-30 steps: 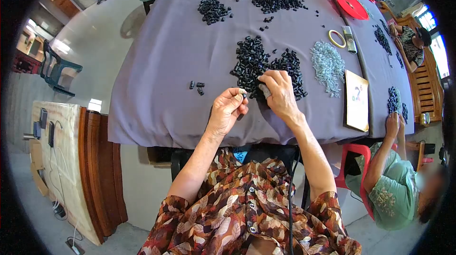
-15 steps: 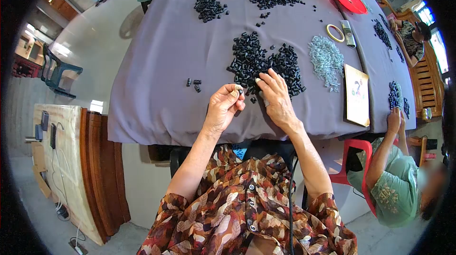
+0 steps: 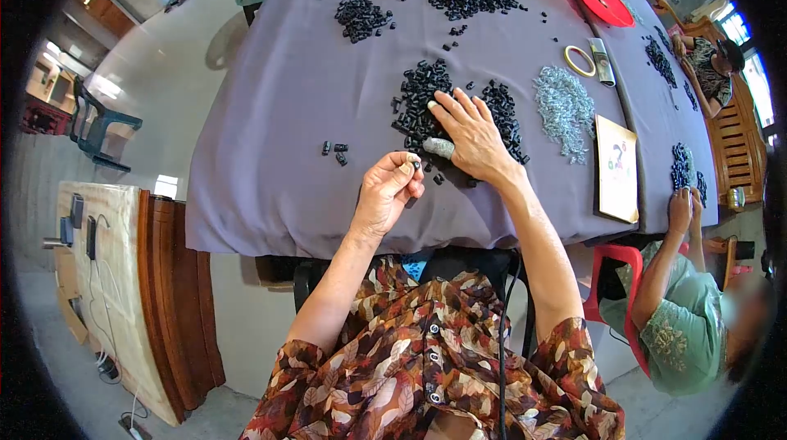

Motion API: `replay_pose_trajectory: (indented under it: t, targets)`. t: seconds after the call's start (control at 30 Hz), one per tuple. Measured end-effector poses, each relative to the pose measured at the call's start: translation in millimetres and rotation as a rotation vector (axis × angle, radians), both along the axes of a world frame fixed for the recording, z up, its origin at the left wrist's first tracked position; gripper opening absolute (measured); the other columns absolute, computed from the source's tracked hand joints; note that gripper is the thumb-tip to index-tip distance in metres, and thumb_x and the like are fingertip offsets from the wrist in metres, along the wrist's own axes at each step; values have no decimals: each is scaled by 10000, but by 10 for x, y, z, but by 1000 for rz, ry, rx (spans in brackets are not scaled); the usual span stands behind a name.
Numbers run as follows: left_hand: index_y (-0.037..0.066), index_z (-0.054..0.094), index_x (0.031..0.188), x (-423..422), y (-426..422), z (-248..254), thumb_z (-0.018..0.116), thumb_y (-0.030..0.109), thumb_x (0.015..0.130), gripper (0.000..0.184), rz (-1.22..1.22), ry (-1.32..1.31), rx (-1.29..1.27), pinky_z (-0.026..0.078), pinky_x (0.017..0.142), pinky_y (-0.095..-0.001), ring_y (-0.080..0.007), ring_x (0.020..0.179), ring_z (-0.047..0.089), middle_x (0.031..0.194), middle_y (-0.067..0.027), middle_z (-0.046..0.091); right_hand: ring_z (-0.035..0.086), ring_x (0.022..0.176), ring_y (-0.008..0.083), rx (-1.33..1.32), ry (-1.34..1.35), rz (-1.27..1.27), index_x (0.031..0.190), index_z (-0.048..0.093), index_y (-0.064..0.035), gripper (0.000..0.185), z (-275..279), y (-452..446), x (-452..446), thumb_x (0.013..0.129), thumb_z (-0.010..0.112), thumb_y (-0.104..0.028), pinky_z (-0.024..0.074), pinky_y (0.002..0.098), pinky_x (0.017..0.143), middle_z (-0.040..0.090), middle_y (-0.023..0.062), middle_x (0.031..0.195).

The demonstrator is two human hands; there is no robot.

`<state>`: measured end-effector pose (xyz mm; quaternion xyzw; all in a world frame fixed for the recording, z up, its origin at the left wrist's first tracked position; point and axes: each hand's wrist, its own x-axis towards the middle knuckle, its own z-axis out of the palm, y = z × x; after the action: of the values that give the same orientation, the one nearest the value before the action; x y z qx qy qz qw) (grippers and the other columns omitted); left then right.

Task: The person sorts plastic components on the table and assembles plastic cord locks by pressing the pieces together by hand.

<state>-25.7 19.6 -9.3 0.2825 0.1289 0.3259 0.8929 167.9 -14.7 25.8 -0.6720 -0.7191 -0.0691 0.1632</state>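
Lies jumbled at many angles as a loose heap of small, glossy black pieces (image 3: 421, 83), partly covered in the middle and showing to left and right, with one dark piece (image 3: 416, 165) pinched, mostly hidden, by the heap's near left edge.

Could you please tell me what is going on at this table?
A person is working through small black pieces by hand. The left hand pinches one black piece between thumb and finger, while the right hand lies spread over the near pile. Three loose pieces lie to the left, and a clear pile to the right.
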Motion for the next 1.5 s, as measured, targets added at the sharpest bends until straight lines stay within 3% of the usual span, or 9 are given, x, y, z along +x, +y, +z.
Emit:
replay_pose_trajectory:
  t: [0.03,0.4,0.63,0.8,0.93,1.13,1.3,1.4,1.5]
  targets:
    - [50,595,964,0,-10,5,552,94,902,87,5,6,-5,432,627,-263,-104,664,507,833,-55,575,318,1296,318,-3,-13,-18,1278,470,-63,666,-44,30,42,838,474,-563,221,454,1066,410,111,1364]
    - [48,597,959,-2,-6,3,561,92,897,85,12,8,-12,434,623,-262,-106,666,515,830,-57,578,315,1296,333,11,-25,-171,1298,422,-9,679,-165,268,244,858,486,-522,227,443,1067,397,165,1355]
    - [44,595,961,-2,-5,12,566,98,894,90,11,12,-26,437,623,-264,-105,666,519,828,-56,580,318,1284,364,148,3,-173,1279,457,-59,531,-42,386,106,881,509,-407,234,491,1043,403,168,1344]
    - [35,589,966,-8,-15,3,563,97,896,97,16,22,-21,441,626,-269,-108,668,525,835,-61,583,374,1235,323,225,-44,46,1177,535,-102,390,21,654,-243,844,562,-302,260,487,1020,477,127,1237]
    - [31,587,966,-4,-22,4,560,87,894,95,11,23,-18,440,628,-270,-111,671,526,840,-66,584,391,1233,294,91,41,206,1169,547,-121,345,-62,751,-400,846,551,-241,259,499,1025,513,86,1218]
    - [36,589,955,1,-23,6,562,76,890,82,6,14,-16,438,626,-271,-114,673,523,840,-69,584,386,1244,278,21,-26,93,1085,600,-92,298,15,610,-296,804,563,-185,208,504,1055,528,69,1205]
    - [42,591,951,-1,-28,4,558,75,893,75,7,9,-40,438,629,-274,-113,671,517,829,-64,585,365,1263,307,164,121,18,1132,591,-86,326,23,554,-108,825,569,-193,233,491,1052,502,112,1238]
    - [31,588,968,0,-31,29,562,77,896,89,1,7,-39,457,625,-262,-104,666,531,829,-70,590,401,1219,329,198,173,-15,1124,587,-82,346,-3,555,23,858,569,-302,269,488,1029,513,138,1202]
    - [32,592,966,-3,-22,21,558,79,900,88,0,5,-32,459,627,-259,-103,665,534,827,-70,591,465,1120,342,344,333,-137,1120,571,-48,302,73,366,244,832,569,-142,383,419,942,536,174,1155]
